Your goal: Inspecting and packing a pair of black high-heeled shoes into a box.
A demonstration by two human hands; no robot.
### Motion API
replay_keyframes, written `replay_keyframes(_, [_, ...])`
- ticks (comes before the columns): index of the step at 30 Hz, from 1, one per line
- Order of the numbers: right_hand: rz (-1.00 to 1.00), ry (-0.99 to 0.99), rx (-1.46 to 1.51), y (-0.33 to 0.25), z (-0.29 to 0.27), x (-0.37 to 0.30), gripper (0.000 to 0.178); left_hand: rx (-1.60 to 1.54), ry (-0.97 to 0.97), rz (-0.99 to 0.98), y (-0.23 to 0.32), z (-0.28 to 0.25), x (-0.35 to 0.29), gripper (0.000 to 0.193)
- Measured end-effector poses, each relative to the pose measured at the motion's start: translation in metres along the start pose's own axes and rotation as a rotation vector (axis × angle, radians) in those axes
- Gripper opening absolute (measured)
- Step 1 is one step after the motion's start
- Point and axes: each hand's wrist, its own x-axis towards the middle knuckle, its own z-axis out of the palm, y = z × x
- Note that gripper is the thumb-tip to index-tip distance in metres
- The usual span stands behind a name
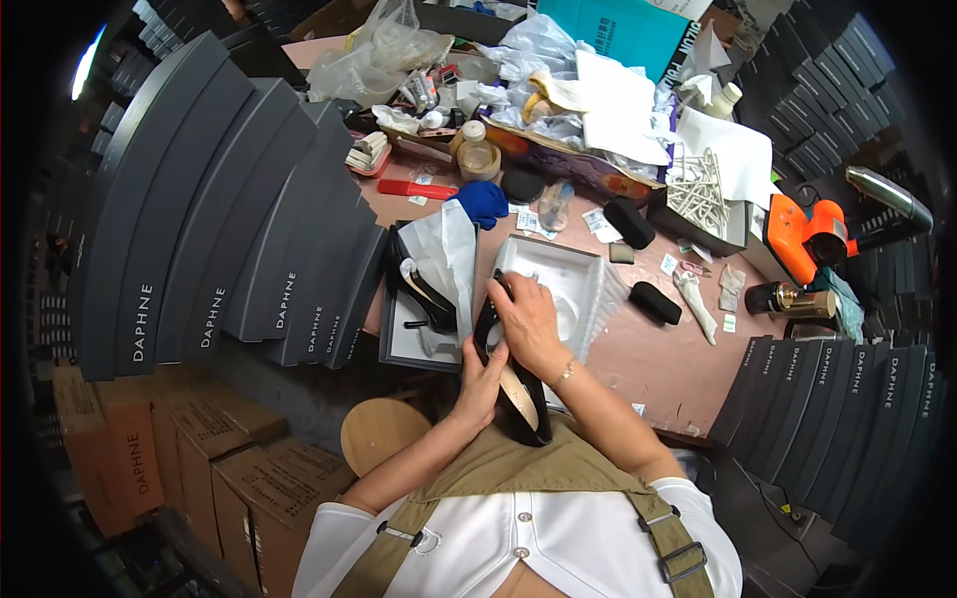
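Observation:
A black shoe with a beige insole is held close to my apron, one end toward me. My left hand is closed around its side. My right hand has its fingers bent over the shoe's far end; what lies under them is partly hidden. To the left, an open grey shoe box with a white inside holds another black shoe, white tissue paper and a small black piece. Beyond my right hand lies a white-lined box part, partly covered by my hand and some white wrapping.
Tall stacks of dark shoe boxes rise at left and more boxes at right. Behind are a red comb, a blue cloth, a tray of white sticks and an orange tool. A round stool stands below.

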Motion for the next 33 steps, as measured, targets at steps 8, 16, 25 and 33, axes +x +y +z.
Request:
replay_keyframes(8, [-0.099, -0.200, 0.459, 0.090, 0.027, 0.005, 0.084, -0.132, 0.083, -0.206, 0.014, -0.034, -0.001, 0.047])
replay_keyframes(16, [0.172, 0.034, 0.398, 0.098, 0.044, 0.016, 0.034, -0.191, 0.087, -0.247, 0.032, -0.045, 0.000, 0.046])
replay_keyframes(25, [-0.106, -0.001, 0.166, 0.004, 0.002, -0.028, 0.052, -0.080, -0.121, -0.112, 0.026, -0.018, 0.007, 0.046])
replay_keyframes(33, [0.261, 0.129, 0.574, 0.031, -0.012, -0.038, 0.084, 0.216, -0.341, -0.043, 0.013, -0.005, 0.027, 0.061])
